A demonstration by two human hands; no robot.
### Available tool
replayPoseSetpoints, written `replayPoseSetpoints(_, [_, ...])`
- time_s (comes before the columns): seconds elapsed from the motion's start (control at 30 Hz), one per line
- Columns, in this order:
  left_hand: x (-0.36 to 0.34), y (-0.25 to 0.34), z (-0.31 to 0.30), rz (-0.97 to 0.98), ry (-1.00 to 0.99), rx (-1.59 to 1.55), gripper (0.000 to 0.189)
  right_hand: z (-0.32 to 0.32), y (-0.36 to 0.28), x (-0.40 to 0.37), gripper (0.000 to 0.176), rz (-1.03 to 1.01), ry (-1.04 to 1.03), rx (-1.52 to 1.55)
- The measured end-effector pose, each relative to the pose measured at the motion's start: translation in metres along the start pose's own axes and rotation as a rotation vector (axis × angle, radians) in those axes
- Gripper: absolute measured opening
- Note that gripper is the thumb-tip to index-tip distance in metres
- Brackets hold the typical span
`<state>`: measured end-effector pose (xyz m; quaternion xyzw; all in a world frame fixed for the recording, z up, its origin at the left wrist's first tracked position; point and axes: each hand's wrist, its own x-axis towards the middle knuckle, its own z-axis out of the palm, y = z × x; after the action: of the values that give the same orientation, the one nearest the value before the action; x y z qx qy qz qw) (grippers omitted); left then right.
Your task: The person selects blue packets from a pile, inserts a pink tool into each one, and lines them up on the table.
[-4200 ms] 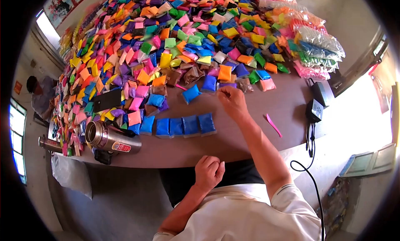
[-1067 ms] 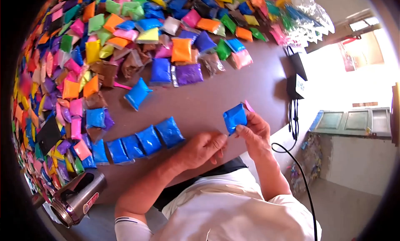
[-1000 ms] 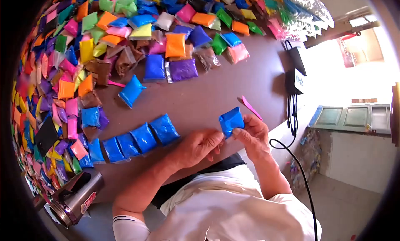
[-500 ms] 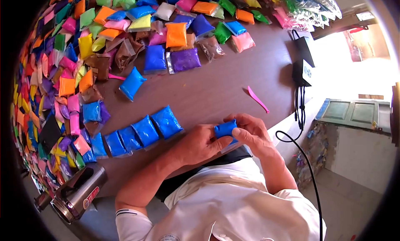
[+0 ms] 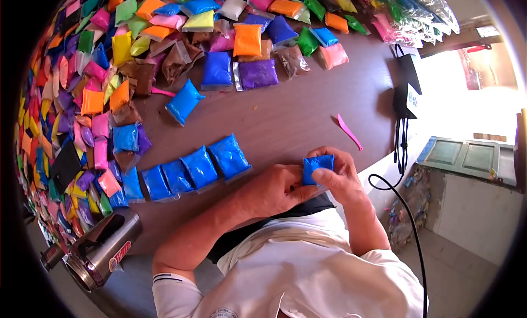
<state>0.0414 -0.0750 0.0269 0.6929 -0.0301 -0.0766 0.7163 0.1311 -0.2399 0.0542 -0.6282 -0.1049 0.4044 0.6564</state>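
Between my two hands, near the table's front edge, is a small blue packet point(image 5: 318, 168). My right hand point(image 5: 341, 178) grips it, with the thumb across its front. My left hand point(image 5: 282, 187) is closed around the packet's left side and lower edge; part of its fingers is hidden. To the left, several blue packets point(image 5: 198, 167) lie in a slanting row on the brown table point(image 5: 274, 117). Another blue packet point(image 5: 185, 102) lies apart, farther back. A pink plastic knife point(image 5: 349, 132) rests beyond my right hand.
Many coloured packets point(image 5: 248, 40) cover the back and left of the table. A steel flask point(image 5: 104, 249) stands at the lower left. Black adapters point(image 5: 407, 93) with cables sit at the right edge, and clear plastic bags point(image 5: 420, 16) lie at the back right.
The view has shifted a little. The held packet now shows more of its face, turned between my fingers, and my right thumb lies lower across it.
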Motion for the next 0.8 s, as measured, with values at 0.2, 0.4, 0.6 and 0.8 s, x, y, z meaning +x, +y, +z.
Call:
replayPoseSetpoints(0.2, [0.002,0.004,-0.005,-0.006,-0.057,0.066,0.024,-0.003,0.016,0.008,0.025,-0.080,-0.007,-0.031])
replayPoseSetpoints(0.4, [0.003,0.005,-0.007,-0.091,-0.095,0.019,0.028,0.000,0.005,0.006,0.028,-0.008,0.076,0.097])
replayPoseSetpoints(0.6, [0.002,0.000,-0.006,-0.065,-0.117,0.009,0.029,-0.025,0.008,-0.007,0.033,0.089,-0.102,-0.005])
replayPoseSetpoints(0.8, [0.001,0.003,-0.007,-0.149,-0.105,0.006,0.028,-0.019,0.019,-0.003,0.030,-0.046,-0.083,0.062])
